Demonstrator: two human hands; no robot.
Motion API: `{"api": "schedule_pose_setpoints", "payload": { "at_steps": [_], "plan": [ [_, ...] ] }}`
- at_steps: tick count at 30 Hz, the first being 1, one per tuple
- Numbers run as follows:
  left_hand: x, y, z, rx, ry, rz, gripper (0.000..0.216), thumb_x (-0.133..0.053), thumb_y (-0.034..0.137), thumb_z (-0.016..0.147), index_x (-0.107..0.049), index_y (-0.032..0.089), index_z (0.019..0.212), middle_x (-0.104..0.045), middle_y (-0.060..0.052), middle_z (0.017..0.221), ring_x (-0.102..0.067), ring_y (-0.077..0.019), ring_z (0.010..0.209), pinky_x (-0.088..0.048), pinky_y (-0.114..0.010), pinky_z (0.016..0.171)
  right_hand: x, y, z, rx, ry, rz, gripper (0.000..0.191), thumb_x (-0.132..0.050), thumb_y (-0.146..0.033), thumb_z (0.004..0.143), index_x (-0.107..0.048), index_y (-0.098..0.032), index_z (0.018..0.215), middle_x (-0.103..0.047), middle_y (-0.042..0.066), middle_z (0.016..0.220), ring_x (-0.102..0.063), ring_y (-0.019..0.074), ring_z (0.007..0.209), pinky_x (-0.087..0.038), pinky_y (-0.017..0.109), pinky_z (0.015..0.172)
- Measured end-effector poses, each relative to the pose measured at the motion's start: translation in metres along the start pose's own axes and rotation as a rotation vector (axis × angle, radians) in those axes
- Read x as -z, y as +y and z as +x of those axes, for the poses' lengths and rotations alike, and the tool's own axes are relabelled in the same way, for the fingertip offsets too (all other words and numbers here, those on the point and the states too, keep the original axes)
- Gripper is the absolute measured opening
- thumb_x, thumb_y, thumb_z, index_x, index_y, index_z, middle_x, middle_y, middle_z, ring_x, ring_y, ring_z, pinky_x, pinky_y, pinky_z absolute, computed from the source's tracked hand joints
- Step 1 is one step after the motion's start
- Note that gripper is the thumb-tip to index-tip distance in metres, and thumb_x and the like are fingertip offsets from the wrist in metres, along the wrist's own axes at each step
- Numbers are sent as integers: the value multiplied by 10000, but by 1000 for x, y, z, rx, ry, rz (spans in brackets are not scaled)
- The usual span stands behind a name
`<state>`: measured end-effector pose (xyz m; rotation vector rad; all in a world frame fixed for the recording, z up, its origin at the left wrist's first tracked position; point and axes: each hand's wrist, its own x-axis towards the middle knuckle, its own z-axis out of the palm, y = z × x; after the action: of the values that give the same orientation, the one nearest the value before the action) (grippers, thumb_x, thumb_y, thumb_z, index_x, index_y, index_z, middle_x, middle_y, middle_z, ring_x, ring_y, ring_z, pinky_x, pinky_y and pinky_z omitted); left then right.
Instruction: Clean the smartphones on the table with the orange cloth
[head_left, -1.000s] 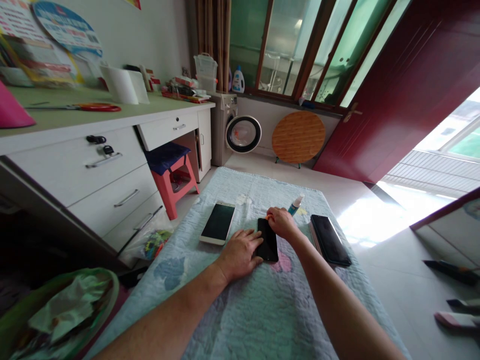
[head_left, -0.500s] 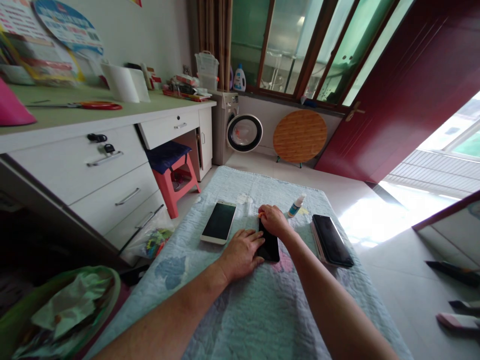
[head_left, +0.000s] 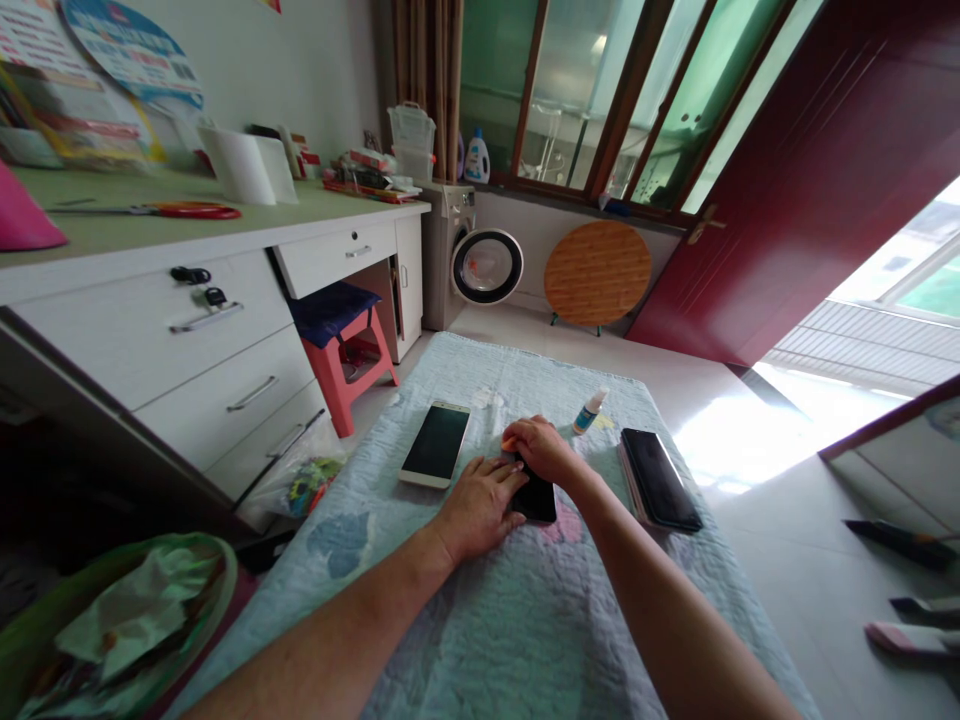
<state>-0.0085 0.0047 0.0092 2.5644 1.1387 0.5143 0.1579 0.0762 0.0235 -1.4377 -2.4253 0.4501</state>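
Observation:
A black phone (head_left: pixel 537 498) lies face up on a pale blue quilted cloth (head_left: pixel 517 610). My left hand (head_left: pixel 480 505) rests flat on the cloth with its fingertips pressed against the phone's left edge. My right hand (head_left: pixel 541 448) lies over the phone's upper part, fingers closed in a pinch on a small orange item (head_left: pixel 508 441) at the top left corner. A white-framed phone (head_left: pixel 436 444) lies to the left. To the right, a dark phone (head_left: pixel 660 478) rests on a pinkish case. A small spray bottle (head_left: pixel 588 412) lies behind my right hand.
A white desk with drawers (head_left: pixel 217 330) stands at the left, with a red stool (head_left: pixel 341 345) beneath it. A green bag (head_left: pixel 112 625) sits at the bottom left. A washing machine (head_left: pixel 465 255) and a round wooden board (head_left: pixel 598 272) stand by the far wall. Slippers (head_left: pixel 907 615) lie on the floor at right.
My right hand has slid leftward and a little toward me along the top of the black phone, carrying the orange item to its upper left corner. The left hand has stayed put.

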Motion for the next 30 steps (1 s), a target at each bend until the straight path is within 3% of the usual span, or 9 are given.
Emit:
{"api": "schedule_pose_setpoints", "payload": {
  "at_steps": [9,16,30],
  "plan": [
    [1,1,0,-23,38,8,394,-700,352,778,-650,194,1136,-633,-76,1200,-524,-287,1119,-379,-430,1017,1,-2,-5,-15,16,-38,253,-476,-83,849,-683,-201,933,-666,34,971,-522,168,957,-363,284,873],
    [6,2,0,-31,26,17,385,-644,472,820,-642,223,1112,-645,-74,1131,-534,-291,1067,-375,-455,977,-9,-1,-4,-98,25,-123,220,-492,-168,879,-681,-213,983,-582,69,1064,-466,194,1004,-360,308,886],
    [5,2,0,-4,9,37,391,-671,443,804,-635,244,1139,-621,-67,1220,-543,-283,1033,-411,-429,922,-3,-8,-30,-1,-39,-140,187,-536,-217,874,-708,-267,928,-532,51,974,-413,207,964,-345,327,839]
  ]
}}
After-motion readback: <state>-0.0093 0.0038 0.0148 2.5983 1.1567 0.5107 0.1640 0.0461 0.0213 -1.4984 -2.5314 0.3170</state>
